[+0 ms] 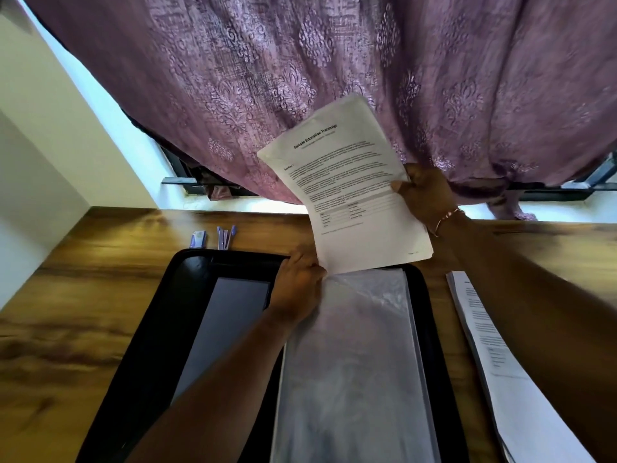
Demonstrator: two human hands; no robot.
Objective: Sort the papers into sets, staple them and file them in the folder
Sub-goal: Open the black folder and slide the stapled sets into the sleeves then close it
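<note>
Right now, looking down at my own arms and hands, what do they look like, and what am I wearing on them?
The left forearm and the right forearm are bare, with no sleeve in view. A thin copper-gold bangle circles the wrist just behind the right hand. The left hand shows no ring, watch or band on the side that faces the camera.

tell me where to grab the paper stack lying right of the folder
Probably the far left corner of the paper stack, coming from the folder side: that edge lies flat and exposed on the desk, while the right forearm covers the rest. Thumb on top, fingers slid under. The right hand first has to release the transcript papers.
</note>
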